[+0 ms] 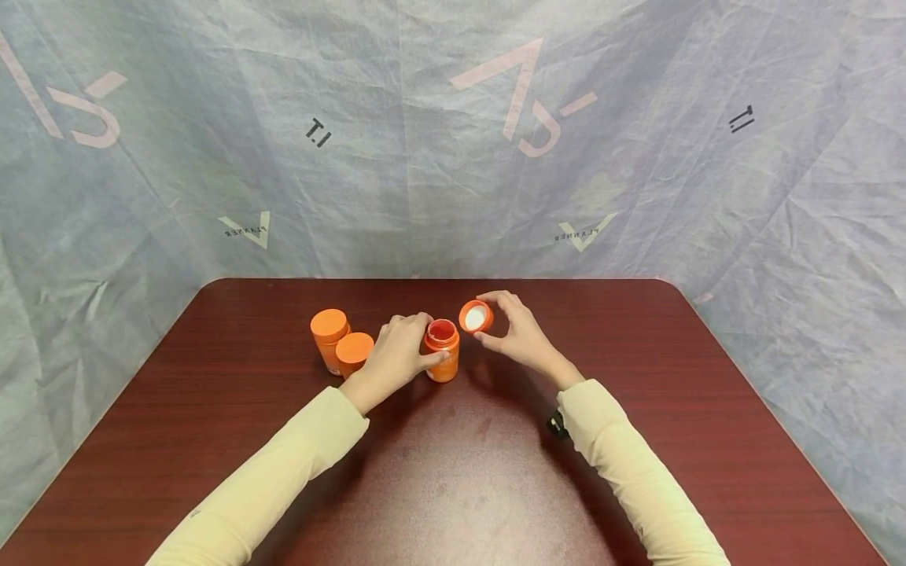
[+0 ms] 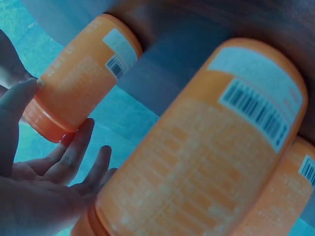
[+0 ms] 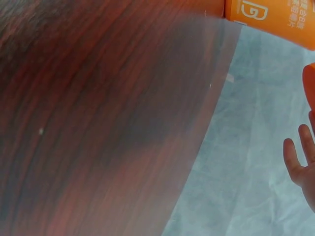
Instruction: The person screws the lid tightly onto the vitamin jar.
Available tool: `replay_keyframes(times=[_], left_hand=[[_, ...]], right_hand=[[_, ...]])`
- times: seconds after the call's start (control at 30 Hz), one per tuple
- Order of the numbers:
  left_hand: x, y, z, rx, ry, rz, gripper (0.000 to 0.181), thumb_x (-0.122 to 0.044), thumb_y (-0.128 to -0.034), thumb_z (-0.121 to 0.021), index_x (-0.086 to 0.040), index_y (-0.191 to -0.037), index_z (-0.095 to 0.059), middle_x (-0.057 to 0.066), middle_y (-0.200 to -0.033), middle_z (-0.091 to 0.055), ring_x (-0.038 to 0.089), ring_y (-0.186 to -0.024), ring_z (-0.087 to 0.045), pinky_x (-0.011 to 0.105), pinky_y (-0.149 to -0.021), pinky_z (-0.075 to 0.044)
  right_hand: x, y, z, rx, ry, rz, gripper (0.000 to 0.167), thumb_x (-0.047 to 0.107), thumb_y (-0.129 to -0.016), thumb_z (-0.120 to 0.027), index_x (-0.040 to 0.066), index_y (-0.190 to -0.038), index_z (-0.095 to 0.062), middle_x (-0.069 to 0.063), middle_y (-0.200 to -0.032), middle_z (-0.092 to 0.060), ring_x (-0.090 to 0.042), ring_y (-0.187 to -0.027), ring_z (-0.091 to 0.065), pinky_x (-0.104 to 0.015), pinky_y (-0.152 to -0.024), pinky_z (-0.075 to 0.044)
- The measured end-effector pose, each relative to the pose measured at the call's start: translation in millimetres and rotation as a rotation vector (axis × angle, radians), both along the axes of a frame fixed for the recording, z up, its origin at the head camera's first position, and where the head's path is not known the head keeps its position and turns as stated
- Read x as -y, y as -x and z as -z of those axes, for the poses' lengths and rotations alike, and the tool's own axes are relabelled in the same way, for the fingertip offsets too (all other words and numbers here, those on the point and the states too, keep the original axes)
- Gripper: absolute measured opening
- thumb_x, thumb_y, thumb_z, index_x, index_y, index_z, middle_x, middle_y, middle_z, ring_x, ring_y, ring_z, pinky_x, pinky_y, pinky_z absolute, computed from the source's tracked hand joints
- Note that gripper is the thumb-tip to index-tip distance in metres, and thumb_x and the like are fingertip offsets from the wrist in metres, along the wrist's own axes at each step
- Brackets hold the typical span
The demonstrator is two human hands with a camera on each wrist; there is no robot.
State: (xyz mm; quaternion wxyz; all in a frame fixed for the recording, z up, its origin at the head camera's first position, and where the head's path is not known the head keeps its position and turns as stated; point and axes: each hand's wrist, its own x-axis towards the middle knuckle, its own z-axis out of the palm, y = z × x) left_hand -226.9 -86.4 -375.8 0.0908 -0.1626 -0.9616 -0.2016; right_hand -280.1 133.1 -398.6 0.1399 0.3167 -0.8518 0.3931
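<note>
An orange bottle [image 1: 443, 368] stands upright on the table with its mouth uncovered. My left hand [image 1: 396, 354] grips it near the neck, thumb on the near side and fingers behind. To its right, my right hand [image 1: 520, 338] pinches an orange screw cap [image 1: 476, 317] by its edge, apart from the bottle, its white inside turned toward the head camera. In the left wrist view the left hand's fingers lie about the upper part of the held bottle [image 2: 86, 73]. The right wrist view catches only part of the cap [image 3: 309, 86] and some fingers of the right hand [image 3: 306, 172].
Two capped orange bottles, one farther back [image 1: 329, 326] and one nearer [image 1: 355, 349], stand left of the left hand, whose wrist partly hides the nearer one. A small dark object [image 1: 557, 425] shows beside the right sleeve. A printed grey cloth [image 1: 425, 196] hangs behind the dark red table [image 1: 453, 487].
</note>
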Motion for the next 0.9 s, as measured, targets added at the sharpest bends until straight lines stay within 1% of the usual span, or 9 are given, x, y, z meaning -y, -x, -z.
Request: replay_keyframes(times=[0.2,0.33,0.43,0.57,0.7,0.9], left_hand=[[-1.3,0.0,6.6,-0.006,-0.045,0.018,0.048,-0.042,-0.0747,-0.072,-0.011,-0.107,-0.057,0.001,-0.097,-0.062,0.026,-0.093,-0.053,0.044,-0.088,-0.041],[-2.2,-1.3,8.3,-0.010,-0.062,0.027,0.047,-0.042,-0.0753,-0.072,-0.012,-0.109,-0.056,0.001,-0.098,-0.062,0.026,-0.096,-0.053,0.046,-0.091,-0.040],[-2.9,-2.7,8.7,-0.013,-0.071,0.033,0.047,-0.041,-0.0756,-0.071,-0.012,-0.109,-0.056,0.002,-0.099,-0.062,0.027,-0.097,-0.053,0.046,-0.092,-0.039],[-3.9,-3.2,10.2,-0.029,-0.084,0.042,0.047,-0.041,-0.0757,-0.071,-0.013,-0.109,-0.056,0.002,-0.099,-0.062,0.027,-0.098,-0.053,0.047,-0.091,-0.039],[-4.1,-3.0,12.1,-0.037,-0.093,0.050,0.047,-0.042,-0.0761,-0.071,-0.013,-0.110,-0.055,0.002,-0.100,-0.062,0.028,-0.100,-0.053,0.047,-0.092,-0.039],[-4.5,-1.9,13.9,-0.017,-0.124,0.070,0.048,-0.041,-0.0767,-0.071,-0.013,-0.112,-0.054,0.001,-0.103,-0.061,0.027,-0.101,-0.052,0.048,-0.092,-0.039]], right_hand=[[-2.1,-1.8,-1.1,0.011,0.007,-0.016,0.058,0.011,-0.069,-0.077,0.007,-0.121,-0.052,-0.005,-0.116,-0.056,-0.028,-0.106,-0.047,-0.048,-0.089,-0.038],[-3.1,-3.6,-2.4,0.034,0.008,-0.010,0.059,0.009,-0.069,-0.077,0.010,-0.122,-0.052,-0.004,-0.116,-0.057,-0.024,-0.104,-0.048,-0.049,-0.089,-0.039],[-3.8,-4.3,-3.2,0.035,0.006,-0.023,0.059,0.010,-0.069,-0.077,0.011,-0.122,-0.052,-0.002,-0.115,-0.057,-0.019,-0.101,-0.049,-0.045,-0.088,-0.041],[-4.9,-5.0,-4.2,0.033,0.022,-0.054,0.060,0.010,-0.069,-0.078,0.009,-0.123,-0.053,-0.004,-0.115,-0.057,-0.020,-0.099,-0.050,-0.038,-0.086,-0.040],[-6.2,-5.7,-5.7,0.030,0.035,-0.076,0.059,0.008,-0.069,-0.078,0.008,-0.122,-0.053,-0.003,-0.115,-0.058,-0.018,-0.097,-0.050,-0.035,-0.085,-0.039],[-7.3,-5.7,-7.0,0.014,0.037,-0.108,0.060,0.004,-0.068,-0.077,0.008,-0.122,-0.053,-0.001,-0.112,-0.057,-0.015,-0.092,-0.047,-0.032,-0.082,-0.039]])
